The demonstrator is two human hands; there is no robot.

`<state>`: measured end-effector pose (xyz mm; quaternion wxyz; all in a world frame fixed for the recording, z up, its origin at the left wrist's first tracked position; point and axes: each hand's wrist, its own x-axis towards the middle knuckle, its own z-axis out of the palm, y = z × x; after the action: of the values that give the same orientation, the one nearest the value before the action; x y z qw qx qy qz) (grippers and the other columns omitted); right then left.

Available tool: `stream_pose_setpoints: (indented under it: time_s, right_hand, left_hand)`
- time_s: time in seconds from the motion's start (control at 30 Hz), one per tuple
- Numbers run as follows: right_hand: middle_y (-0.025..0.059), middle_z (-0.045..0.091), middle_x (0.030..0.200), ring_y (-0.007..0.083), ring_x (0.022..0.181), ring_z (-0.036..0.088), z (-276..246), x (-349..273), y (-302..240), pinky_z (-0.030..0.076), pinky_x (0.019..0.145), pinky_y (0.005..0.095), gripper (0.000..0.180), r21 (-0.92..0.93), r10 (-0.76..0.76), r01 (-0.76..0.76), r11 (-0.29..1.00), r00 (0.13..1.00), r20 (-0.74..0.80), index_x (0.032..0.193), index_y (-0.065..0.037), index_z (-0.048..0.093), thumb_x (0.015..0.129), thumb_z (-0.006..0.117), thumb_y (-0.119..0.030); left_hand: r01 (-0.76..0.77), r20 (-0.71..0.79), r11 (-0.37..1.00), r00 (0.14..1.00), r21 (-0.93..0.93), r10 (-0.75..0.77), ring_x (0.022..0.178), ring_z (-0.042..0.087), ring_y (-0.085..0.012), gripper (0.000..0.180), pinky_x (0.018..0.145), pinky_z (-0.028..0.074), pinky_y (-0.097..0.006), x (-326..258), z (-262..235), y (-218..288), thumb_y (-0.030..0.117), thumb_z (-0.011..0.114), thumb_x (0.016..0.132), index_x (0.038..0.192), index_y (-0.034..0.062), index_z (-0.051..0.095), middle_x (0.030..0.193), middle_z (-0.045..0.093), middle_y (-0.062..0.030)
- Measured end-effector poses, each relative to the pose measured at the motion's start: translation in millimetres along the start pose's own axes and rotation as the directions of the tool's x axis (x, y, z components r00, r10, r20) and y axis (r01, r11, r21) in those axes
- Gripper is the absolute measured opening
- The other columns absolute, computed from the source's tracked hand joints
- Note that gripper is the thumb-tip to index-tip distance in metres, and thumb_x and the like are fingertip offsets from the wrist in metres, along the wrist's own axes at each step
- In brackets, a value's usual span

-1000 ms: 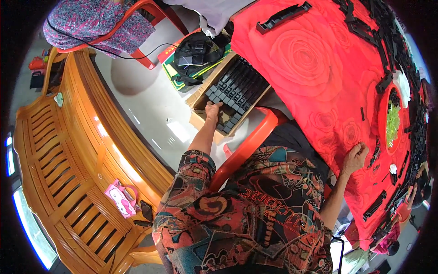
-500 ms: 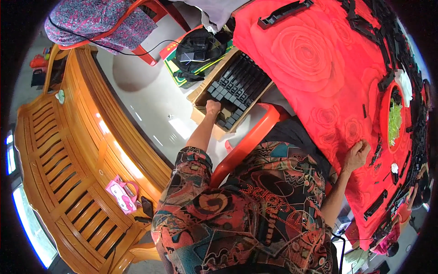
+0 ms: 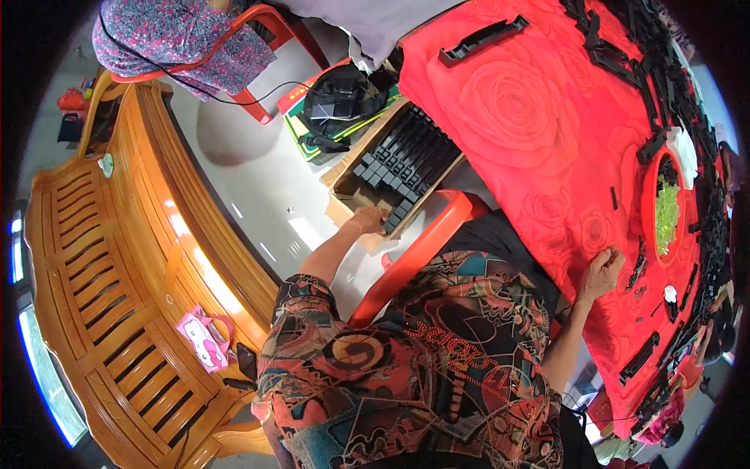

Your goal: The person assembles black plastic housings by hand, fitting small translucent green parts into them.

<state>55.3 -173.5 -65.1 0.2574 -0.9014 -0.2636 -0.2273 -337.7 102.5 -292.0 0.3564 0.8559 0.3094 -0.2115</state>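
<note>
My left hand reaches into the near end of an open cardboard box on the floor. Its fingers are bent together beside the end of a row of black plastic parts; the fingertips are partly hidden, so I cannot make out what they grip. Long black parts lie packed side by side in the box, leaving bare cardboard at the near left corner. Over the red tablecloth my right hand is closed, thumb and fingers pressed together. Anything in that pinch is too small or hidden to name.
A red plastic chair stands between me and the box. A black bag lies beyond it. On the table are a long black part, a red bowl with green pieces, and heaped black parts. A wooden bench stands left.
My left hand has moved toward me and slightly right within the box, to the near end of the parts. The right hand stays closed over the tablecloth, slightly lower in view.
</note>
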Motion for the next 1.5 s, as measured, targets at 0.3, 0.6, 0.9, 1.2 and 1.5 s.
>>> stream_pose_setpoints:
  time_s: [0.3, 0.6, 0.9, 1.2, 1.5]
  right_hand:
    - [0.0150, 0.062, 0.084, 0.0280, 0.072, 0.061, -0.3, -0.2, 2.2, 0.047, 0.061, 0.0341, 0.016, -0.033, -0.037, 0.037, 0.999, 0.999, 0.006, 0.094, -0.004, 0.054, 0.084, 0.049, -0.016]
    - [0.0153, 0.062, 0.084, 0.0283, 0.074, 0.062, 0.8, 0.6, 5.6, 0.048, 0.062, 0.0339, 0.016, -0.058, -0.060, 0.060, 0.997, 0.998, 0.009, 0.095, -0.004, 0.054, 0.084, 0.049, -0.016]
    - [0.0148, 0.062, 0.082, 0.0296, 0.072, 0.062, -0.4, 1.3, -0.9, 0.048, 0.060, 0.0352, 0.016, -0.089, -0.072, 0.072, 0.993, 0.997, 0.003, 0.093, -0.004, 0.053, 0.085, 0.048, -0.017]
    - [0.0158, 0.062, 0.083, 0.0293, 0.074, 0.061, -1.4, 0.3, 3.3, 0.047, 0.062, 0.0350, 0.016, -0.066, -0.056, 0.058, 0.996, 0.998, 0.020, 0.092, -0.004, 0.053, 0.085, 0.048, -0.017]
    - [0.0151, 0.062, 0.083, 0.0284, 0.073, 0.061, -1.3, 1.2, -1.3, 0.048, 0.063, 0.0338, 0.016, -0.063, -0.065, 0.067, 0.996, 0.997, 0.036, 0.092, -0.003, 0.053, 0.084, 0.048, -0.015]
  left_hand:
    - [-0.020, -0.275, 0.976, 0.961, -0.218, -0.042, 0.081, 0.061, -0.0280, 0.025, 0.071, 0.047, -0.035, 14.7, 0.6, -19.7, 0.013, 0.069, 0.061, 0.084, 0.0072, 0.060, 0.083, 0.063, -0.0129]
    - [-0.072, -0.590, 0.899, 0.777, -0.432, -0.221, 0.083, 0.058, -0.0363, 0.036, 0.069, 0.048, -0.039, 32.8, 1.1, -14.0, 0.008, 0.068, 0.061, 0.091, 0.0029, 0.050, 0.086, 0.060, -0.0186]
    - [-0.012, -0.493, 0.569, 0.513, -0.822, -0.703, 0.080, 0.056, -0.0334, 0.040, 0.070, 0.045, -0.038, 40.5, 28.7, 18.9, 0.007, 0.070, 0.062, 0.092, 0.0016, 0.044, 0.080, 0.056, -0.0172]
    - [0.254, -0.555, 0.699, 0.455, -0.668, -0.696, 0.080, 0.057, -0.0318, 0.047, 0.069, 0.046, -0.037, 52.7, 31.7, 12.7, 0.017, 0.075, 0.058, 0.092, -0.0001, 0.047, 0.082, 0.057, -0.0162]
    - [0.192, -0.236, 0.423, 0.600, -0.885, -0.765, 0.095, 0.053, -0.0356, 0.047, 0.080, 0.044, -0.039, 56.3, 33.1, -9.5, 0.020, 0.078, 0.054, 0.087, 0.0004, 0.051, 0.100, 0.054, -0.0214]
